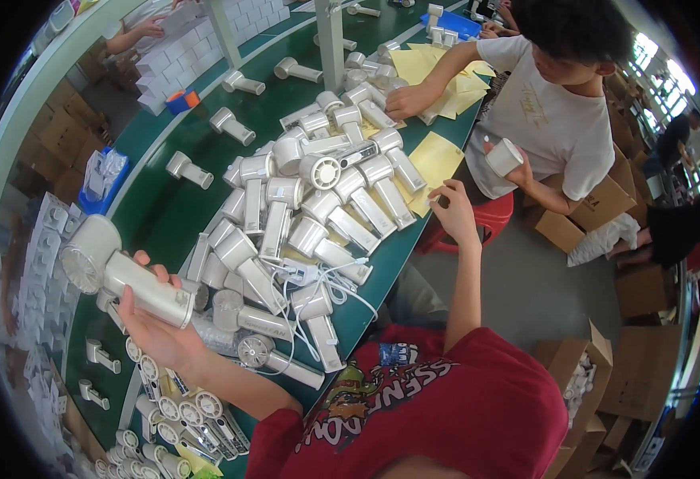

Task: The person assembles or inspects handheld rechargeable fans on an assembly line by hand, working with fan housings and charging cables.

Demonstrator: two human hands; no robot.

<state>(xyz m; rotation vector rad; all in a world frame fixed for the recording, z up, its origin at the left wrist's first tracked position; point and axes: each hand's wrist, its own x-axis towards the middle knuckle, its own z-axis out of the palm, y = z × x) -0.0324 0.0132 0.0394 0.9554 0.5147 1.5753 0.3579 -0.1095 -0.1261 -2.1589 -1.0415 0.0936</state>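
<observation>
My left hand (158, 327) is wrapped round the handle of a white handheld fan (146, 289), raised above the left side of the green table. The fan's round head points up and left. My right hand (452, 209) hovers by the table's right edge, fingers bent and slightly apart, with nothing visible in them. It is nearest to a yellow paper sheet (436, 160). Between my hands lies a heap of similar white fans (318, 172), loosely overlapping. A bundled white cable (306, 275) rests on the heap's near side.
A co-worker in a white shirt (537, 112) sits at the right, holding a white cylindrical part (504, 158) and reaching to the heap. Grille-fronted fans (194, 415) crowd the near left. White boxes (198, 52) are stacked beyond. A metal post (330, 48) rises from the table (154, 160).
</observation>
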